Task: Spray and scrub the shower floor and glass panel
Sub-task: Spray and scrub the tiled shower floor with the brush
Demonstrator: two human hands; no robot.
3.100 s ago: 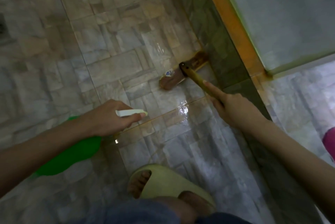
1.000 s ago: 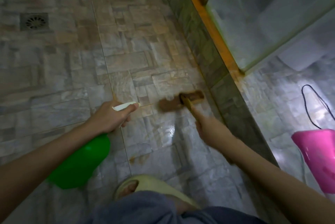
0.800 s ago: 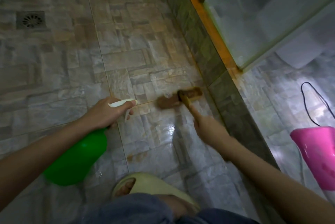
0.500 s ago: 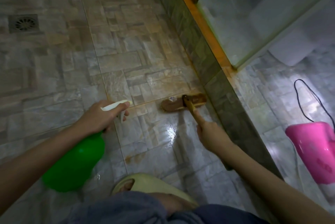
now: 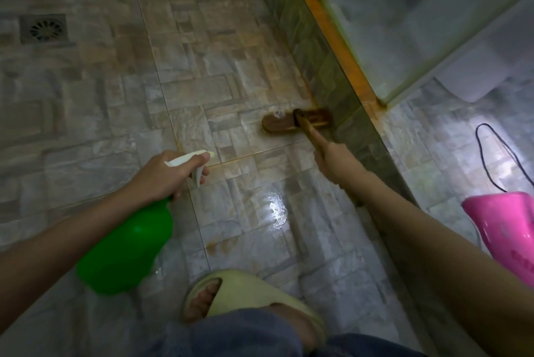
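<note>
The shower floor (image 5: 202, 73) is of tiles with a stone look. They are matt and a little rough where they are dry, and shiny and wet near my foot. The spray bottle (image 5: 124, 246) in my left hand (image 5: 161, 176) is of smooth green plastic with a soft gloss, and its trigger head (image 5: 187, 157) is white plastic. The brush (image 5: 283, 124) in my right hand (image 5: 332, 160) looks like wood, brown and dull. The glass panel (image 5: 404, 24) is cloudy, not clear, and the strip (image 5: 332, 32) under it is orange and stained. The drain grate (image 5: 43, 29) looks like dull metal. The bucket (image 5: 508, 238) is glossy pink plastic. My slipper (image 5: 254, 296) looks like soft, matt foam. My trousers (image 5: 231, 333) are blue denim cloth.
</note>
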